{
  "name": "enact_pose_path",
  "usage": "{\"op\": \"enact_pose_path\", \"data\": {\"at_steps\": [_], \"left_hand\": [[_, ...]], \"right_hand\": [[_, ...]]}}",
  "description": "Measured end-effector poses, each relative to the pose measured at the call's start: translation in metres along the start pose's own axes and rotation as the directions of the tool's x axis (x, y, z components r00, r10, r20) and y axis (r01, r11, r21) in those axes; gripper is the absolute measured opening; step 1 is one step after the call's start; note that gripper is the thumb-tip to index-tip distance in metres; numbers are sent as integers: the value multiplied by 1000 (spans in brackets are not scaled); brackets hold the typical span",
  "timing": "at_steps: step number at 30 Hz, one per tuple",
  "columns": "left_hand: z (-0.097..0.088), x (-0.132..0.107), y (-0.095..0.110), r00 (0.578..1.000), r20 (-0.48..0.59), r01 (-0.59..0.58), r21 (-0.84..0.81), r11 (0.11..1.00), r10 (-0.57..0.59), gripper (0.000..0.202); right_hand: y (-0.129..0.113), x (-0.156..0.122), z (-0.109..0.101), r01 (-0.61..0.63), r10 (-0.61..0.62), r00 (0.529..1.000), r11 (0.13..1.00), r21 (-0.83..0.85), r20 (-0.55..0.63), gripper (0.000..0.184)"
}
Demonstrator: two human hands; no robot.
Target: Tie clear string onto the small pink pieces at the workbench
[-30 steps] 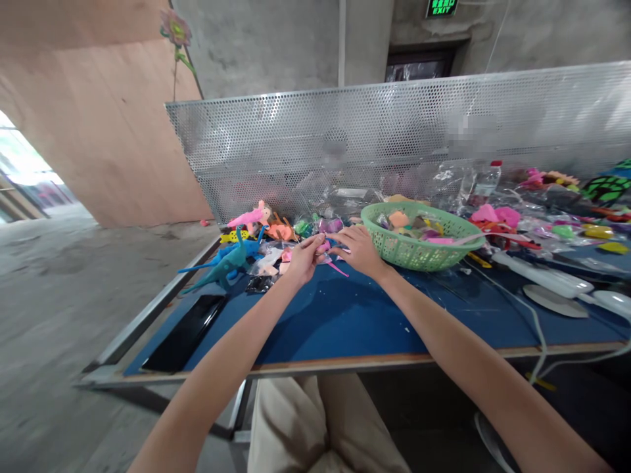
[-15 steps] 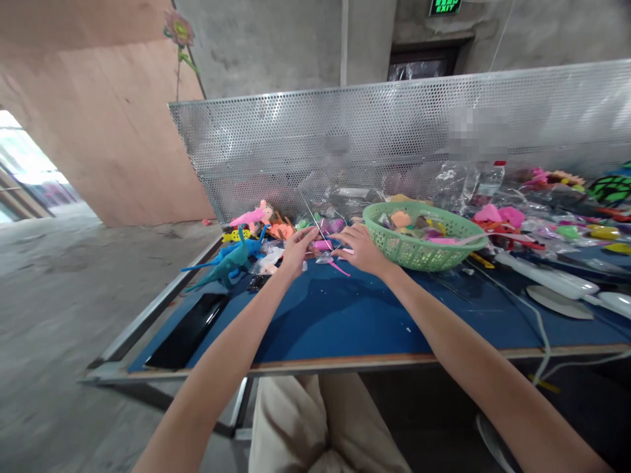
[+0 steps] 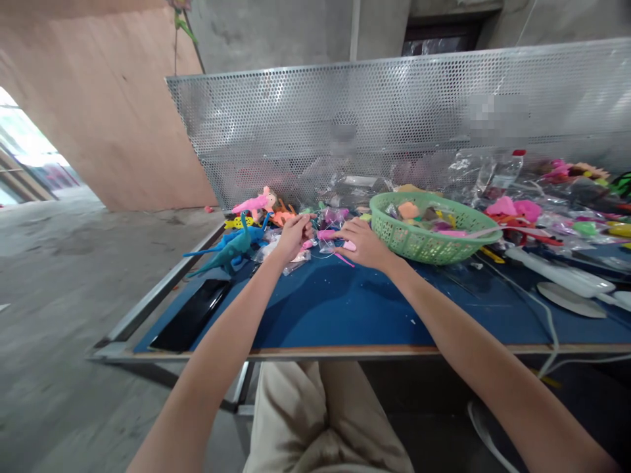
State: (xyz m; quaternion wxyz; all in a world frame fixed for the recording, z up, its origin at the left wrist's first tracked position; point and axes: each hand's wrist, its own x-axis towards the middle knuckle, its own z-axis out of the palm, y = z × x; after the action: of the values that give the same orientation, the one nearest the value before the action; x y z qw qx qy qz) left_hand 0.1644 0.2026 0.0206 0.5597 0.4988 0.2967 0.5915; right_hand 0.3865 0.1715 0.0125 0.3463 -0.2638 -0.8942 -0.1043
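My left hand [image 3: 292, 236] is curled in a pinch over a clear plastic bag [image 3: 296, 260] on the blue table [image 3: 345, 309]. What its fingers hold is too small to name. My right hand [image 3: 362, 243] lies over a small pink toy [image 3: 328, 234] with a thin pink tail [image 3: 344, 259], its fingers pressing the toy down onto the table. The two hands are a few centimetres apart. Blue and teal toy dinosaurs [image 3: 231, 246] lie just left of my left hand.
A green plastic basket [image 3: 434, 226] with small toys stands right of my right hand. Pink and orange toys and clear bags pile along the perforated metal screen [image 3: 394, 118]. A black slab [image 3: 190, 315] lies at the left table corner. White tools and a cable [image 3: 557, 276] lie right.
My left hand has drawn slightly left and curled tighter, away from the pink toy. My right hand stays on the toy. The camera has tipped down a little.
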Motion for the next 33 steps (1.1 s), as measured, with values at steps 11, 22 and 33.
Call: {"op": "enact_pose_path", "data": {"at_steps": [11,22,33], "left_hand": [[-3,-2,4,990,-47,-113,319,941,135,26],[1,-8,11,993,-10,-102,371,923,114,34],[-6,-2,8,985,-10,-135,580,803,172,41]], "right_hand": [[-7,-1,-1,20,-19,1000,992,-124,11,46],[-4,-1,0,101,-99,995,970,-222,21,43],[-4,0,0,121,-120,993,964,-236,20,39]]}}
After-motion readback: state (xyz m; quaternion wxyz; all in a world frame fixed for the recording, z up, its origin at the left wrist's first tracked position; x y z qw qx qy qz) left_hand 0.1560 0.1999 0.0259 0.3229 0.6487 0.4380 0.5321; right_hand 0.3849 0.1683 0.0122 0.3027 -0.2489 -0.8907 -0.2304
